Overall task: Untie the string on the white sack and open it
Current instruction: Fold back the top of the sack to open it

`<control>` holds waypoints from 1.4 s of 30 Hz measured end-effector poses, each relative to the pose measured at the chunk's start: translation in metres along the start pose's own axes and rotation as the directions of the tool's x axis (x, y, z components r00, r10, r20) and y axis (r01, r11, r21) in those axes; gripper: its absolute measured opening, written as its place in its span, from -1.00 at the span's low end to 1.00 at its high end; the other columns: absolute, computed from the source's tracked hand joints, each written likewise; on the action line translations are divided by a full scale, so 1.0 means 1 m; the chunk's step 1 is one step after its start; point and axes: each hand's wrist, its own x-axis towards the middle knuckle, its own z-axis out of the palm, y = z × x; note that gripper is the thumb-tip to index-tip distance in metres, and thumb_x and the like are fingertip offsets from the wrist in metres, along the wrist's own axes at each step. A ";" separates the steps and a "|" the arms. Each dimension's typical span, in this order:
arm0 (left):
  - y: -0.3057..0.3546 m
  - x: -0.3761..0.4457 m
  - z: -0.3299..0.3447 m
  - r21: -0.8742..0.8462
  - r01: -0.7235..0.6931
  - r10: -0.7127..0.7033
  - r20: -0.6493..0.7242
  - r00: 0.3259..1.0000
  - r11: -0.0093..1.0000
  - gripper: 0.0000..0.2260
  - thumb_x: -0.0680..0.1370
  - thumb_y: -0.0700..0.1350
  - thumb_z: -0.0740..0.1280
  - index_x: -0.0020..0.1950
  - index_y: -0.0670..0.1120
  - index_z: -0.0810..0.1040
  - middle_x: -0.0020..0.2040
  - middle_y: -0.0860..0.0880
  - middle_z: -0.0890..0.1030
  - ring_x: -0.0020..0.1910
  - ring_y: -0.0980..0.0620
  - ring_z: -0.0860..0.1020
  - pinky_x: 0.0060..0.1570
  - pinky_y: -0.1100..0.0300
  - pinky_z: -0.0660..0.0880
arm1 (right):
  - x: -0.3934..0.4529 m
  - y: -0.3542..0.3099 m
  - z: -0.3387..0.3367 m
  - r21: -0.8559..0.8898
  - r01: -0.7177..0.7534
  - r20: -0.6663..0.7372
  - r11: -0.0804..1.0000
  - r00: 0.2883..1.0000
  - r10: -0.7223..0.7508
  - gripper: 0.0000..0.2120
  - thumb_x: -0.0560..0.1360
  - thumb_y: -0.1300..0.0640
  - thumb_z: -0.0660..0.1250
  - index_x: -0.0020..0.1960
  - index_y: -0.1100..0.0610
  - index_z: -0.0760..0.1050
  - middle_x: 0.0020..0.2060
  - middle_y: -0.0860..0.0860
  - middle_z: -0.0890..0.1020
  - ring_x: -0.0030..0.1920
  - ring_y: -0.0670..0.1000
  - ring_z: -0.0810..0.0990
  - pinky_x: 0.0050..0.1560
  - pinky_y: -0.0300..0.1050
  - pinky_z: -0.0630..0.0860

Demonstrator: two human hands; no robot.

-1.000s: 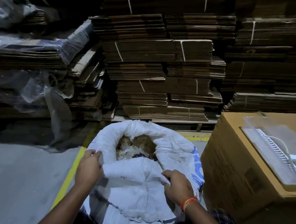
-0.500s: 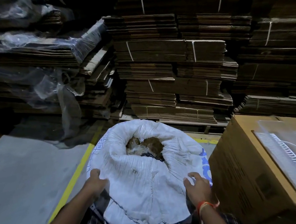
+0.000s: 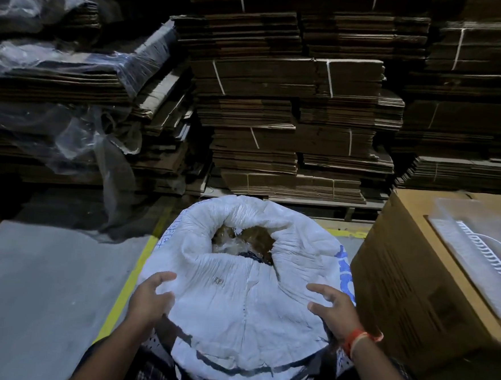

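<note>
White sack (image 3: 244, 305) standing on the floor beside a cardboard box (image 3: 415, 278), mouth already open — left hand (image 3: 151, 297) and right hand (image 3: 331, 309) flank its rolled rim, fingers spread and released — the soft, crinkly cloth probably grips best at that folded edge.

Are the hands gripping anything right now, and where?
Nothing is gripped. Left hand and right hand are open, fingers spread, at either side of the white sack.
</note>
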 end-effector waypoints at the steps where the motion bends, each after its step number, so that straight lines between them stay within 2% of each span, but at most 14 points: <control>1: -0.005 0.000 -0.006 0.106 0.017 -0.013 -0.033 0.999 0.994 -0.63 0.48 -0.35 0.38 0.19 0.01 0.64 -0.04 -0.07 0.72 -0.31 -0.09 0.65 -0.15 0.06 0.63 | 0.000 0.005 -0.003 -0.042 -0.005 -0.010 0.999 1.000 0.005 -0.64 0.45 0.35 0.50 0.16 0.01 0.68 0.20 -0.03 0.65 0.31 0.03 0.51 0.23 -0.12 0.41; 4: -0.016 -0.004 -0.021 0.358 0.119 -0.115 -0.032 0.993 0.926 -0.55 0.35 -0.28 0.38 0.16 0.12 0.58 -0.15 -0.07 0.76 -0.20 -0.14 0.72 -0.07 0.00 0.69 | -0.003 0.016 -0.011 -0.192 -0.064 0.041 0.979 0.996 0.074 -0.62 0.43 0.32 0.50 0.03 -0.15 0.65 0.14 -0.06 0.70 0.17 -0.01 0.63 0.23 -0.12 0.56; 9: -0.032 -0.004 -0.021 0.615 0.062 -0.060 -0.024 0.998 0.786 -0.57 0.37 -0.19 0.26 0.21 0.09 0.52 -0.08 -0.07 0.73 0.01 -0.12 0.69 0.03 0.08 0.63 | -0.004 0.032 -0.014 -0.371 -0.114 0.054 0.921 0.988 0.144 -0.66 0.37 0.17 0.51 -0.15 -0.29 0.57 0.16 -0.12 0.71 0.17 -0.04 0.66 0.30 -0.11 0.55; 14: -0.022 -0.016 -0.008 0.763 -0.005 -0.061 0.058 0.996 0.647 -0.86 0.56 -0.15 0.23 0.07 0.05 0.45 0.19 -0.13 0.65 0.23 -0.15 0.63 0.16 0.08 0.56 | -0.010 0.031 -0.005 -0.415 -0.227 -0.061 0.881 0.973 0.222 -0.66 0.41 0.28 0.41 0.00 -0.15 0.63 0.19 -0.02 0.70 0.11 0.03 0.67 0.19 -0.16 0.57; 18: -0.001 -0.008 -0.016 0.833 -0.103 -0.170 0.229 0.958 0.543 -0.79 0.34 -0.09 0.40 -0.05 0.02 0.51 0.05 -0.01 0.66 0.11 -0.06 0.65 -0.05 0.20 0.52 | -0.013 0.012 -0.004 -0.541 -0.201 -0.104 0.817 0.980 0.173 -0.65 0.39 0.20 0.39 0.07 -0.17 0.63 0.19 -0.01 0.65 0.15 0.07 0.66 0.25 -0.10 0.59; 20: 0.019 0.000 -0.033 0.823 -0.153 -0.130 0.264 0.956 0.547 -0.80 0.43 -0.06 0.40 0.04 0.00 0.67 0.16 -0.02 0.70 0.18 -0.07 0.64 0.04 0.17 0.56 | -0.009 -0.001 -0.009 -0.582 -0.131 -0.143 0.803 0.988 0.057 -0.76 0.42 0.05 0.43 -0.03 -0.28 0.56 0.17 0.01 0.52 0.15 0.09 0.61 0.27 -0.07 0.56; 23: 0.053 0.015 -0.069 0.748 -0.069 0.141 -0.033 0.989 0.660 -0.77 0.53 0.06 0.37 0.11 0.11 0.75 0.19 -0.13 0.68 0.24 -0.19 0.63 0.18 0.06 0.58 | 0.010 -0.015 -0.015 -0.476 0.075 -0.245 0.876 0.946 -0.214 -0.82 0.47 0.09 0.50 -0.04 -0.20 0.67 0.10 0.01 0.54 0.12 0.04 0.54 0.18 -0.03 0.54; 25: 0.084 0.031 -0.080 0.638 -0.184 0.355 -0.149 0.923 0.747 -0.85 0.54 0.02 0.42 0.04 0.09 0.77 0.09 -0.17 0.71 0.12 -0.22 0.68 0.02 0.02 0.59 | 0.032 -0.034 -0.017 -0.449 0.225 -0.255 0.865 0.895 -0.365 -0.83 0.49 0.15 0.51 0.00 -0.09 0.73 0.02 -0.03 0.59 0.09 0.00 0.54 0.12 -0.08 0.49; 28: 0.141 0.061 -0.066 0.389 -0.400 0.475 -0.116 0.872 0.830 -0.88 0.58 -0.13 0.46 0.08 -0.03 0.76 -0.04 -0.07 0.76 -0.04 -0.07 0.72 -0.09 0.12 0.51 | 0.073 -0.075 -0.010 -0.384 0.373 -0.178 0.844 0.867 -0.465 -0.87 0.55 0.12 0.45 0.04 -0.05 0.73 -0.05 -0.18 0.63 0.08 -0.06 0.58 0.10 -0.05 0.51; 33: 0.179 0.137 -0.016 0.289 -0.512 0.467 0.213 0.858 0.809 -0.78 0.58 0.06 0.47 0.22 0.17 0.68 0.19 0.08 0.71 0.19 0.09 0.66 0.24 0.14 0.54 | 0.147 -0.126 0.016 -0.303 0.436 0.043 0.847 0.895 -0.445 -0.82 0.59 -0.04 0.40 0.12 -0.05 0.71 0.06 -0.09 0.70 0.14 -0.06 0.59 0.16 -0.01 0.53; 36: 0.182 0.169 0.011 0.426 -0.542 0.345 0.457 0.820 0.724 -0.26 0.35 0.48 0.44 0.41 0.10 0.60 0.35 0.10 0.62 0.31 0.11 0.58 0.26 0.20 0.47 | 0.185 -0.138 0.026 -0.392 0.411 0.189 0.823 0.911 -0.365 -0.71 0.54 -0.15 0.42 0.19 -0.07 0.68 0.14 -0.09 0.66 0.18 -0.08 0.57 0.25 -0.04 0.49; 37: 0.181 0.176 0.019 0.473 -0.549 0.308 0.495 0.812 0.689 -0.21 0.33 0.51 0.43 0.43 0.09 0.59 0.36 0.08 0.63 0.33 0.07 0.59 0.27 0.19 0.48 | 0.195 -0.139 0.028 -0.428 0.384 0.254 0.818 0.920 -0.299 -0.69 0.51 -0.15 0.45 0.20 -0.07 0.67 0.13 -0.12 0.65 0.17 -0.09 0.58 0.25 -0.05 0.51; 40: 0.175 0.196 0.042 0.578 -0.514 0.350 0.379 0.857 0.633 -0.57 0.50 0.16 0.52 0.31 0.00 0.68 0.17 -0.05 0.75 0.20 -0.06 0.67 0.08 0.14 0.53 | 0.221 -0.132 0.039 -0.594 0.313 0.327 0.741 0.936 -0.133 -0.86 0.49 -0.02 0.46 0.05 -0.13 0.69 -0.04 -0.10 0.74 -0.02 -0.06 0.69 0.12 -0.05 0.63; 42: 0.173 0.204 0.052 0.568 -0.431 0.433 0.142 0.890 0.701 -0.73 0.52 0.10 0.48 0.16 0.01 0.72 -0.03 -0.07 0.77 0.04 -0.14 0.71 -0.11 0.12 0.51 | 0.233 -0.129 0.044 -0.639 0.200 0.095 0.742 0.979 -0.182 -0.89 0.52 0.03 0.41 -0.01 -0.13 0.69 -0.09 -0.04 0.76 -0.10 0.02 0.70 -0.03 -0.08 0.66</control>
